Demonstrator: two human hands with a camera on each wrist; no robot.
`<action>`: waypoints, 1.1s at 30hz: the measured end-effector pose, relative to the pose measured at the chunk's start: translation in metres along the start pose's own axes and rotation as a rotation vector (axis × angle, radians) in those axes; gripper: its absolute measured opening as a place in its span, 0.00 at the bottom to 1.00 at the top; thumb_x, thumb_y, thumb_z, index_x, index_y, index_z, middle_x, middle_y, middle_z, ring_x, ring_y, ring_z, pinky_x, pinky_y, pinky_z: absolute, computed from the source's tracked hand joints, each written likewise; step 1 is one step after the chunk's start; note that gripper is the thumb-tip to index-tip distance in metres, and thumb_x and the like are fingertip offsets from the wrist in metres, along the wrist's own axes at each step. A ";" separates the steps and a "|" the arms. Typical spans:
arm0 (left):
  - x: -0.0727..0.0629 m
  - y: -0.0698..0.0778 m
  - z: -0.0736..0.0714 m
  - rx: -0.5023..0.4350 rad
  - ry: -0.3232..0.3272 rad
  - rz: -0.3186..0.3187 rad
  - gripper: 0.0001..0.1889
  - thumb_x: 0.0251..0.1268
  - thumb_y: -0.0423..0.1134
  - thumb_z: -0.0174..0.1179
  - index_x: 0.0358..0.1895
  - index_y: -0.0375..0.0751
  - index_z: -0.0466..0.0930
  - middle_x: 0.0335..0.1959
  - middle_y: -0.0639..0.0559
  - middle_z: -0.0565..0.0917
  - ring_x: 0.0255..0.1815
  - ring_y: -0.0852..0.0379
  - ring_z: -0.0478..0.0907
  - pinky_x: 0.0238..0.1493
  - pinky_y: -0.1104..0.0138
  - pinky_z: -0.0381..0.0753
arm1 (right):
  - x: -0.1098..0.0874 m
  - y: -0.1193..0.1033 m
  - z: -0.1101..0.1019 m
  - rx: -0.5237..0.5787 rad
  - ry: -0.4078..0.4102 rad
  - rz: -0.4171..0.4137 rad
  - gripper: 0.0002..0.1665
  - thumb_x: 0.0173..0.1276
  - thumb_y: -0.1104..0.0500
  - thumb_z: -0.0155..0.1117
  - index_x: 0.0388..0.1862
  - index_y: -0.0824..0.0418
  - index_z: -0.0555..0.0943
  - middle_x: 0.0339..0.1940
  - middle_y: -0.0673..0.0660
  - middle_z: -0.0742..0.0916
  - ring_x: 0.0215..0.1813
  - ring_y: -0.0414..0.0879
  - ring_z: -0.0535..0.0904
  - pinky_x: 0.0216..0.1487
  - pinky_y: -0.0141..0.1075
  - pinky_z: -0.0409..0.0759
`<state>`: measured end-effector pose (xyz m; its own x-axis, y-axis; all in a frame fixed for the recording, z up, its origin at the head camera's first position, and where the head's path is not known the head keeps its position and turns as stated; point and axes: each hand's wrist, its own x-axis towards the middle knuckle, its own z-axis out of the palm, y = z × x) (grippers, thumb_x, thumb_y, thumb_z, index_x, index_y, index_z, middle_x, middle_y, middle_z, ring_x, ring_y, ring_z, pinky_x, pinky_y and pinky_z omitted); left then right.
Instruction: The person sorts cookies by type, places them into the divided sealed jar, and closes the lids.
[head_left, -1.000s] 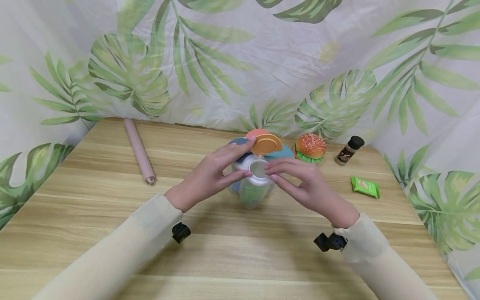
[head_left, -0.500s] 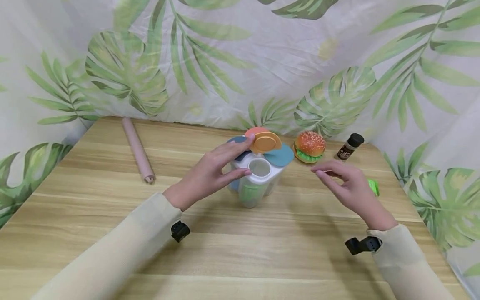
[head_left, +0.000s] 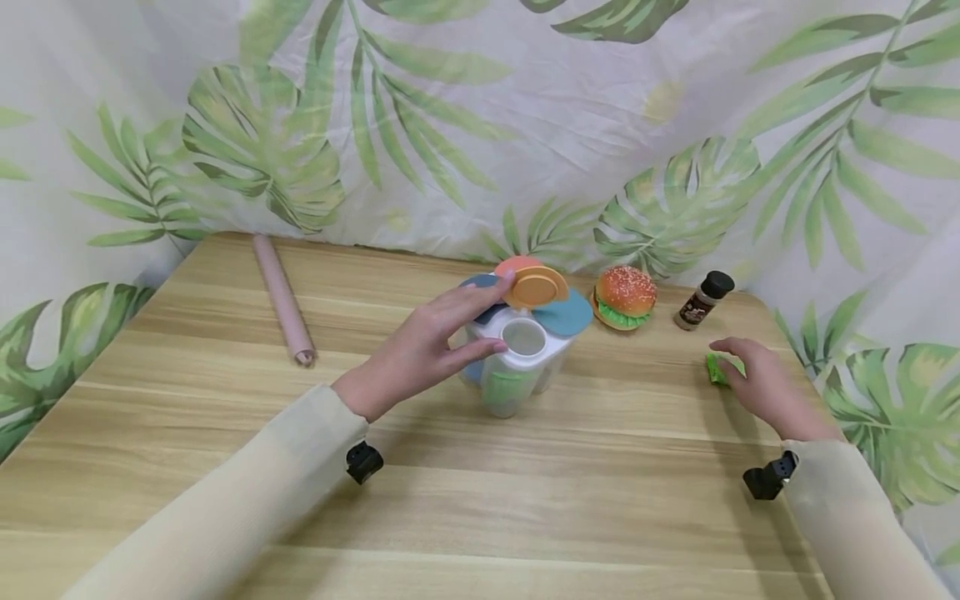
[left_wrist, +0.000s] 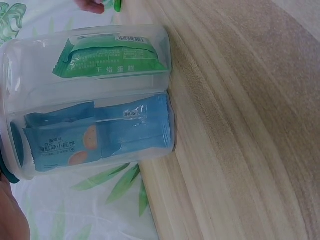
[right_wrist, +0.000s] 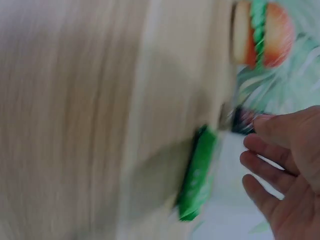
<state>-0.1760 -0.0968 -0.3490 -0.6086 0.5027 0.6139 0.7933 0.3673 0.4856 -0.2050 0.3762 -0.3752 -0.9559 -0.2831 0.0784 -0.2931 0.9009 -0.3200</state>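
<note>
A clear storage container (head_left: 504,387) with a white top and several coloured lids stands mid-table. Its orange lid (head_left: 537,287) is raised beside a round opening. My left hand (head_left: 420,357) stays at the top, index finger touching that lid and thumb at the opening's rim; its other fingers are mostly hidden. Through the clear walls in the left wrist view show a green snack packet (left_wrist: 112,57) and blue biscuit packets (left_wrist: 100,132). My right hand (head_left: 772,390) hovers over a small green packet (right_wrist: 196,175) on the table, fingers parted and apart from it.
A toy hamburger (head_left: 625,297) sits right of the container, and a black-capped seasoning bottle (head_left: 703,300) stands farther right. A rolled pink mat (head_left: 282,300) lies at the left. A leaf-print cloth (head_left: 450,125) hangs behind the wooden table (head_left: 480,508).
My right hand has left the container's opening and moved right, to above the green packet. The left hand has stayed at the raised orange lid.
</note>
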 end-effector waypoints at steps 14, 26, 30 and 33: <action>0.000 0.000 0.001 0.010 -0.002 0.003 0.40 0.65 0.38 0.74 0.79 0.38 0.68 0.73 0.42 0.78 0.73 0.48 0.77 0.77 0.55 0.75 | 0.000 0.030 0.006 -0.037 -0.186 0.092 0.27 0.78 0.67 0.50 0.70 0.84 0.67 0.28 0.60 0.78 0.29 0.46 0.70 0.33 0.38 0.71; 0.000 0.001 -0.001 0.016 -0.009 -0.013 0.39 0.66 0.38 0.73 0.79 0.38 0.67 0.73 0.42 0.78 0.73 0.48 0.77 0.77 0.55 0.76 | -0.003 0.039 -0.006 -0.033 -0.165 0.133 0.31 0.80 0.58 0.59 0.70 0.81 0.70 0.60 0.84 0.80 0.55 0.74 0.81 0.53 0.65 0.81; 0.000 0.002 -0.001 0.015 -0.014 -0.019 0.39 0.66 0.38 0.73 0.79 0.38 0.67 0.74 0.42 0.78 0.74 0.48 0.76 0.76 0.56 0.76 | -0.005 0.041 -0.009 -0.012 -0.156 0.150 0.31 0.81 0.55 0.61 0.69 0.79 0.72 0.52 0.82 0.83 0.49 0.72 0.82 0.46 0.60 0.83; 0.001 0.002 -0.002 0.015 -0.014 -0.017 0.39 0.66 0.38 0.73 0.79 0.39 0.67 0.74 0.42 0.78 0.74 0.48 0.76 0.76 0.55 0.76 | -0.007 0.040 -0.010 -0.004 -0.144 0.149 0.27 0.80 0.55 0.62 0.64 0.76 0.77 0.33 0.69 0.82 0.32 0.56 0.78 0.32 0.44 0.77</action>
<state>-0.1747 -0.0970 -0.3466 -0.6215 0.5073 0.5970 0.7833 0.3873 0.4863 -0.2104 0.4177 -0.3794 -0.9760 -0.1904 -0.1058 -0.1489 0.9377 -0.3139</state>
